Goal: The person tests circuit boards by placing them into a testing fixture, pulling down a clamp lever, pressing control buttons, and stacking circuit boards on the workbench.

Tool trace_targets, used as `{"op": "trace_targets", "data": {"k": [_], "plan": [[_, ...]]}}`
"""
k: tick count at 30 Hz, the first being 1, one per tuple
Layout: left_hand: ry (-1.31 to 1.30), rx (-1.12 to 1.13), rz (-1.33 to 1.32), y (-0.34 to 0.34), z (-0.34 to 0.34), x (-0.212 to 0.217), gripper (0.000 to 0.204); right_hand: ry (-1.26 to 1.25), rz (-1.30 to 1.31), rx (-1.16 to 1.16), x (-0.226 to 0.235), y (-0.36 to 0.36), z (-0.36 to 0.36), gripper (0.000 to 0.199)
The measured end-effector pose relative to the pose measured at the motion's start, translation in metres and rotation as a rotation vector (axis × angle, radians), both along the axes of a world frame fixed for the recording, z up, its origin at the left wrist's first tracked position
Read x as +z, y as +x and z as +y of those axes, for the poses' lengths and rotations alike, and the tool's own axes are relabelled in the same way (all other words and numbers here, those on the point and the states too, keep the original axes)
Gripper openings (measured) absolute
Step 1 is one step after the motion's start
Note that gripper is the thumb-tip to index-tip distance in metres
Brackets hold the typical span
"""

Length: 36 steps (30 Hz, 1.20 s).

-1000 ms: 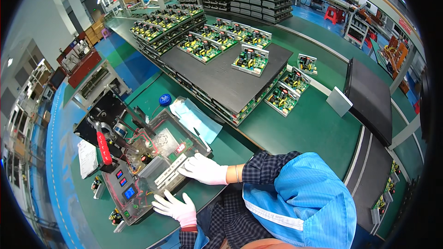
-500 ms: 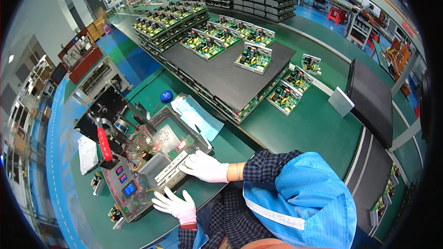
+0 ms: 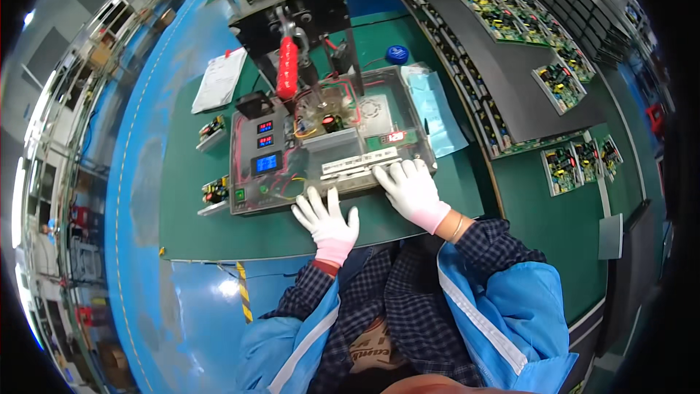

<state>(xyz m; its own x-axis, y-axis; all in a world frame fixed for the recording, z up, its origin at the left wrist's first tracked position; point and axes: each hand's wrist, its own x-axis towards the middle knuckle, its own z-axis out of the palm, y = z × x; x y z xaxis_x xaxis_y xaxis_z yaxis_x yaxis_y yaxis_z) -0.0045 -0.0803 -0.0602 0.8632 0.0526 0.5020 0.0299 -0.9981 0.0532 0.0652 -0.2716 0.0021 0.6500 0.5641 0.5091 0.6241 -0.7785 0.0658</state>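
Note:
A test fixture (image 3: 255,197) with a clear cover, small displays and a red-handled toggle clamp (image 3: 287,66) stands before me on the green table. Under the clamp sits a circuit board with a grey heat sink (image 3: 332,140). My left hand (image 3: 326,224), in a white glove, spreads its fingers at the fixture's front edge, with nothing in it. My right hand (image 3: 413,193), gloved too, lies with fingers stretched over the right part of a row of white switches (image 3: 357,163). Its fingertips touch the row or hover just above; I cannot tell which.
Two small circuit boards (image 3: 214,191) (image 3: 211,131) lie left of the fixture, below some papers (image 3: 219,80). Behind its right side are a blue round lid (image 3: 397,54) and a light-blue cloth (image 3: 435,111). Stacked black trays (image 3: 474,44) bear many boards at the right.
My view has swung left and down, so the fixture now sits near the middle. My right hand stays at the switch row and my left by the front edge, both with fingers stretched.

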Motion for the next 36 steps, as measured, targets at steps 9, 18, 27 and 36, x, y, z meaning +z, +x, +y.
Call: {"op": "trace_targets", "data": {"k": [9,18,27,36], "plan": [[-0.027,-0.038,-0.031,0.002,0.001,0.000,0.074,-0.025,-0.018,-0.030,-0.005,0.001,0.000,0.040],[-0.026,-0.039,-0.051,0.004,0.001,-0.002,0.074,-0.019,-0.032,-0.051,-0.007,0.003,0.000,0.041],[-0.008,-0.036,-0.046,0.003,0.001,-0.004,0.073,0.030,-0.023,-0.007,0.005,0.002,-0.005,0.031],[0.011,-0.041,-0.029,0.004,0.002,-0.004,0.073,0.243,0.175,-0.196,0.003,0.037,-0.043,0.018]]}}
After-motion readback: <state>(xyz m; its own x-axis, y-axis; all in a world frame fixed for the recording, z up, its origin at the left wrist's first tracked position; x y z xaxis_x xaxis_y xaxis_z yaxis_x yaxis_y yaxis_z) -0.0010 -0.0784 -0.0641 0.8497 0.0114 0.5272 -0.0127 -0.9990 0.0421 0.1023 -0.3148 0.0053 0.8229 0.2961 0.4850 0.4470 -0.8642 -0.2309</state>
